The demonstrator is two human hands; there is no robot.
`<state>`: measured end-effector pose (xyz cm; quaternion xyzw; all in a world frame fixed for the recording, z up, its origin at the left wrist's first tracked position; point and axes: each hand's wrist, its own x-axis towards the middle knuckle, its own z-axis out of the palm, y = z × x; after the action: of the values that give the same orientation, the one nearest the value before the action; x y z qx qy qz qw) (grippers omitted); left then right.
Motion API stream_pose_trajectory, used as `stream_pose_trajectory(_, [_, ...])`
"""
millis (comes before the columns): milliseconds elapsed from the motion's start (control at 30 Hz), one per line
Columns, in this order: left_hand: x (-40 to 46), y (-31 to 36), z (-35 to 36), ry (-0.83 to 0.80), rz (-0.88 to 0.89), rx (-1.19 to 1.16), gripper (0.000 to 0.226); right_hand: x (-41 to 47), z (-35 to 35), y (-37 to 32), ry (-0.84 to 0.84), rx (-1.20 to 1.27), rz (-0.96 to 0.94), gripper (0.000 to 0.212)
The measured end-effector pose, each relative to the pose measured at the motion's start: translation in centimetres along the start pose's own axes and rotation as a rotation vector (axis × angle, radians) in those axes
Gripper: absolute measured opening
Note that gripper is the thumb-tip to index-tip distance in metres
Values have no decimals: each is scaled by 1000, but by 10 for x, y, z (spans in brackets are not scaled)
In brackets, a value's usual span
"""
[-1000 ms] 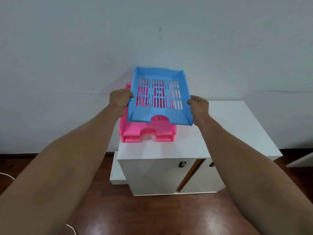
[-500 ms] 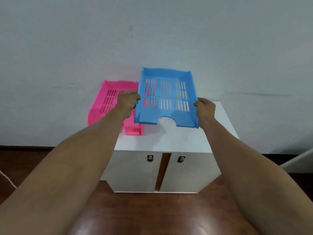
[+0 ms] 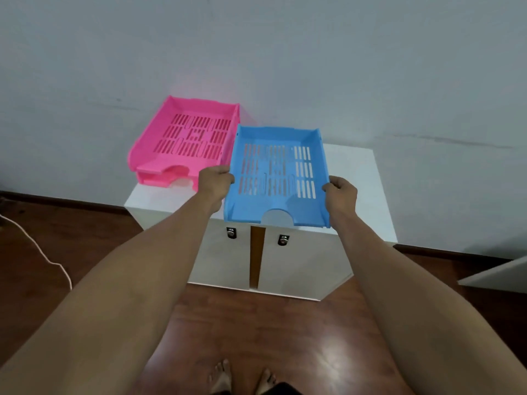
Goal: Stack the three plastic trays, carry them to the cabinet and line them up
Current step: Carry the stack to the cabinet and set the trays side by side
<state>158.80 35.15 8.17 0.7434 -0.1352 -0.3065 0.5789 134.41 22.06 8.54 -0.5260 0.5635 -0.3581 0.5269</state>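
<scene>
A blue slotted plastic tray sits low over the white cabinet top, level, to the right of the pink ones. My left hand grips its left side wall and my right hand grips its right side wall. Two pink trays lie stacked one inside the other on the cabinet's left end, against the wall, overhanging its left edge. I cannot tell whether the blue tray touches the cabinet top.
The cabinet has two front doors with small locks, a narrow gap between them. A white cable lies on the wooden floor at left. A white panel edge shows at right. My bare feet stand below.
The blue tray has come off the pink stack, moved right and down toward the cabinet top. Both hands kept their grip; the pink trays stayed in place.
</scene>
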Motion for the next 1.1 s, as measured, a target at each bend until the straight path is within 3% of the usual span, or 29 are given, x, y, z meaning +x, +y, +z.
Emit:
stream_pose_trajectory(667, [6,-68,-9,212,-47,76,31,-5,25,61,-8,-101,45,27])
stream_pose_trajectory(967, [-24,-89,-34,84,32,316,38,4,41,68,27,-121,75,33])
stream_pose_trajectory(1100, [-20,-99,-46,113,18,436,33,13,53,68,30,-137,72,36])
